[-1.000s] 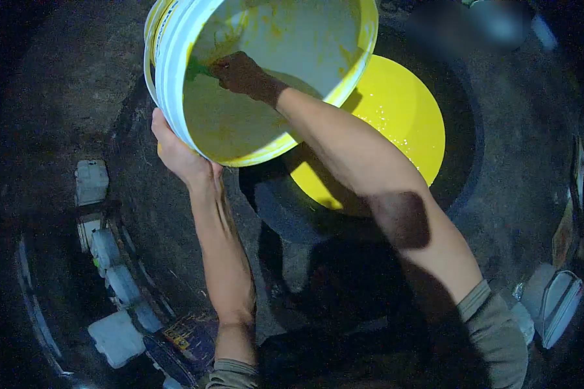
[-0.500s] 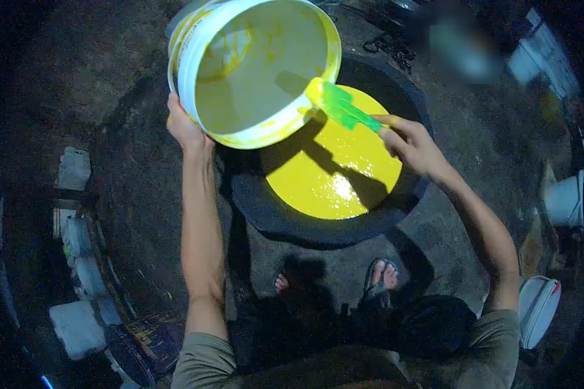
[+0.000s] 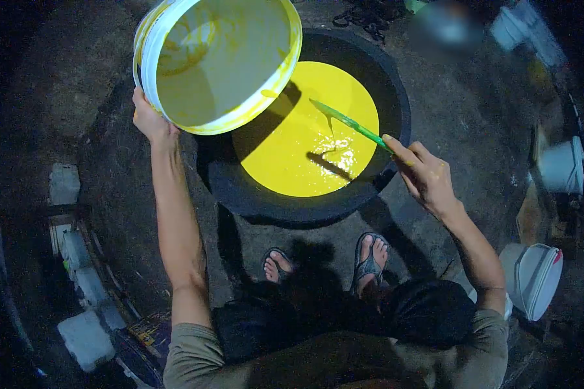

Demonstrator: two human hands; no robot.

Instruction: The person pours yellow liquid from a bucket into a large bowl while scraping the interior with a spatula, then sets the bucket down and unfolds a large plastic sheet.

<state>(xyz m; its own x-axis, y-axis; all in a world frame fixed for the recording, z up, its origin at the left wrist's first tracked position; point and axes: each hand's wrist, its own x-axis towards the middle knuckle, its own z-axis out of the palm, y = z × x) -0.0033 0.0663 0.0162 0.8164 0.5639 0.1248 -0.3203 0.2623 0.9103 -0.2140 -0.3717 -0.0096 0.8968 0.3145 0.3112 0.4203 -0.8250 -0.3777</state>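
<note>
Cut off along the top edge: tilted white bucket (image 3: pixel 230 65), held near the rim by the left hand (image 3: pixel 154 121), fingers mostly hidden behind its wall. Nearly edge-on, blade shape hard to make out: green spatula (image 3: pixel 352 123), gripped narrowly in the right hand (image 3: pixel 429 176), above yellow liquid (image 3: pixel 285 152) in a round black tub (image 3: pixel 276 209). Between spatula tip and bucket rim, an open gap.

the bucket (image 3: pixel 150 71) looks smooth plastic, the tub (image 3: pixel 292 212) matt, the liquid (image 3: pixel 292 155) glossy, the floor (image 3: pixel 467 123) rough.
</note>
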